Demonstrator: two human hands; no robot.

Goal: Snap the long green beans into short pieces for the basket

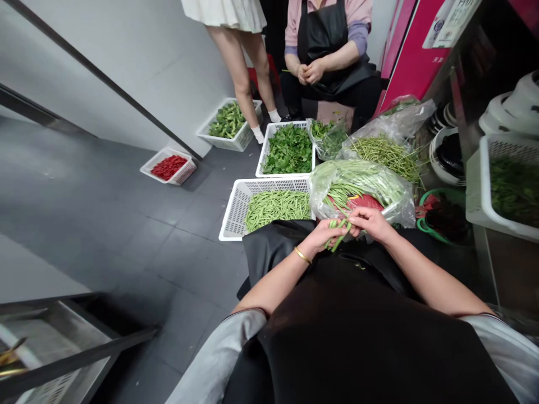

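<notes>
Several green beans point(337, 242) are gripped in my left hand point(323, 235), above the black apron on my lap. My right hand point(370, 222) meets it from the right, its fingertips pinched on the beans' upper ends. Just beyond my hands lies a clear plastic bag point(402, 210) full of long green beans point(370, 178), with something red showing through it. A white basket point(233, 216) of short bean pieces point(278, 209) stands on the floor to the left of the bag.
Behind are a white basket point(263, 163) of leafy greens and another basket point(236, 143) of green vegetables. Red peppers point(168, 167) fill a small basket at left. One person sits opposite with hands point(309, 73) together; another person's legs point(242, 78) stand beside. Metal shelving is at right.
</notes>
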